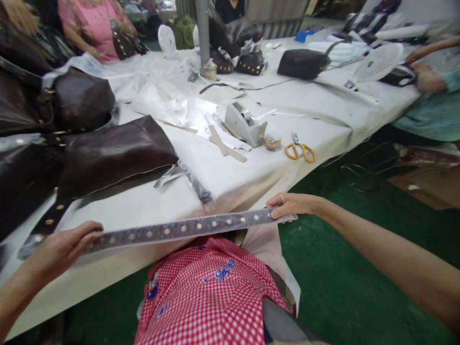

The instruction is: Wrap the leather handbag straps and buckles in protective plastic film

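A long dark strap (194,228) with a row of round gold studs is stretched between my hands, covered in whitish clear wrapping. My left hand (68,244) grips its left part, fingers closed over it. At the other end, my right hand (289,205) pinches the strap, and a short wrapped tip sticks out past the fingers. The strap runs just above the table's front edge, over my red checked apron (212,292). Behind it lies a dark brown leather bag (122,148) with a gold zip. Another wrapped strap end (197,184) extends from beside that bag.
A grey tape dispenser (244,123) stands on the white-covered table (251,177), near yellow-handled scissors (300,151) and paper strips (226,146). More brown bags (81,98) are piled at left. A metal pole (203,33) rises at the back. Other people work around the table.
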Demonstrator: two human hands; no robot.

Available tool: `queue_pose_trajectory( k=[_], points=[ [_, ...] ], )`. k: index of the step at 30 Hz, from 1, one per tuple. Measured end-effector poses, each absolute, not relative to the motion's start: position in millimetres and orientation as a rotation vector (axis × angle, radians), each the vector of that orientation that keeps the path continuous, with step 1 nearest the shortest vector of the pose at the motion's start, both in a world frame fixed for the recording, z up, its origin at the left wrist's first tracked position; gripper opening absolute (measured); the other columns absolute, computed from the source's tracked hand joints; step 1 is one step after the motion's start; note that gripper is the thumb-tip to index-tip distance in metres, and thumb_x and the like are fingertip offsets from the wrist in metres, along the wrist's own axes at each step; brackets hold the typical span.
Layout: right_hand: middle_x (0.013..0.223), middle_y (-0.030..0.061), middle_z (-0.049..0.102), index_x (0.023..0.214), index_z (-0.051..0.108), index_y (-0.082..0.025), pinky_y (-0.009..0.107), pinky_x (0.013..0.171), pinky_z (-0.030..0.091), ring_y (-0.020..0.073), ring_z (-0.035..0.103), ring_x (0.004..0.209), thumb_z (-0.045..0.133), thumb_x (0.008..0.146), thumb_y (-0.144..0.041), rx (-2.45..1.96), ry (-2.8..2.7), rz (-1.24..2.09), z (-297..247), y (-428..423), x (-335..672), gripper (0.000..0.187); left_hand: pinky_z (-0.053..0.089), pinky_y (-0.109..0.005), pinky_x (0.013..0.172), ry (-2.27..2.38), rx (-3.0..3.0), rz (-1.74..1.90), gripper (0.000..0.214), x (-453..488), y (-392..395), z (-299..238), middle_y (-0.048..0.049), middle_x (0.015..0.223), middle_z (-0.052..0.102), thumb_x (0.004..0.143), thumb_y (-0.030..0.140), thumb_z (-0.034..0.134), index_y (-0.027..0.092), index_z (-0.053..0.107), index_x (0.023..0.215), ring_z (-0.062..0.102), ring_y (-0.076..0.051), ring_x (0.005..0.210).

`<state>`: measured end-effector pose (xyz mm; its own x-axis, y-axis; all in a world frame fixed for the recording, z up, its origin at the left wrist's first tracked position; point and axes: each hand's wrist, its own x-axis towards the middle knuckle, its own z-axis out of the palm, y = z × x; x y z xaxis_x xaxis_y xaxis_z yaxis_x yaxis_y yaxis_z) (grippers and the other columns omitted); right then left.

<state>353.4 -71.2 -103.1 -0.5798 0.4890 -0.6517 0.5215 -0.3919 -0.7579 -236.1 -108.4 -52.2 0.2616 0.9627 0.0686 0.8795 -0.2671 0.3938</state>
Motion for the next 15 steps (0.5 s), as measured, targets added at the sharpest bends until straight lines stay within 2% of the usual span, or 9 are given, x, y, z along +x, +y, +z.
queue_pose_trajectory(
  k=[4,7,11,15],
  points=[
    [0.058,-0.0033,0.058,0.074,0.057,-0.016,0.017,0.045,0.036,0.0067,0.050,0.048,0.075,0.070,-0.053,1.494,1.710,-2.299,-112.7,-81.1,371.5,0.042,0.043,-0.029,0.045,1.559,2.370,0.629,0.012,-242.1,-103.7,-64.2,0.0111,0.070,0.073,0.074,0.043,0.056,0.042,0.067,0.080,0.060,-0.022,0.048],
    [0.063,-0.0024,0.061,0.076,0.058,-0.016,0.019,0.050,0.042,0.0087,0.055,0.052,0.076,0.067,-0.052,1.452,1.618,-2.360,-119.1,-81.2,366.2,0.041,0.044,-0.031,0.049,1.489,2.369,0.606,0.015,-233.9,-100.0,-69.3,0.0092,0.070,0.074,0.070,0.036,0.060,0.043,0.069,0.080,0.062,-0.024,0.051],
    [0.061,-0.0028,0.058,0.072,0.059,-0.015,0.020,0.052,0.041,0.0087,0.052,0.053,0.079,0.058,-0.045,1.449,1.529,-2.252,-132.4,-79.8,361.3,0.038,0.045,-0.031,0.059,1.473,2.328,0.524,0.014,-225.0,-96.9,-67.7,0.0023,0.073,0.075,0.074,0.032,0.058,0.037,0.071,0.079,0.065,-0.025,0.060],
    [0.054,-0.0039,0.051,0.061,0.055,-0.018,0.023,0.048,0.035,0.0092,0.045,0.048,0.077,0.049,-0.039,1.398,1.533,-2.104,-145.8,-91.8,352.1,0.033,0.040,-0.024,0.059,1.486,2.327,0.221,0.022,-215.4,-105.4,-58.0,0.0003,0.066,0.069,0.088,0.036,0.052,0.024,0.068,0.077,0.060,-0.015,0.057]
  ],
)
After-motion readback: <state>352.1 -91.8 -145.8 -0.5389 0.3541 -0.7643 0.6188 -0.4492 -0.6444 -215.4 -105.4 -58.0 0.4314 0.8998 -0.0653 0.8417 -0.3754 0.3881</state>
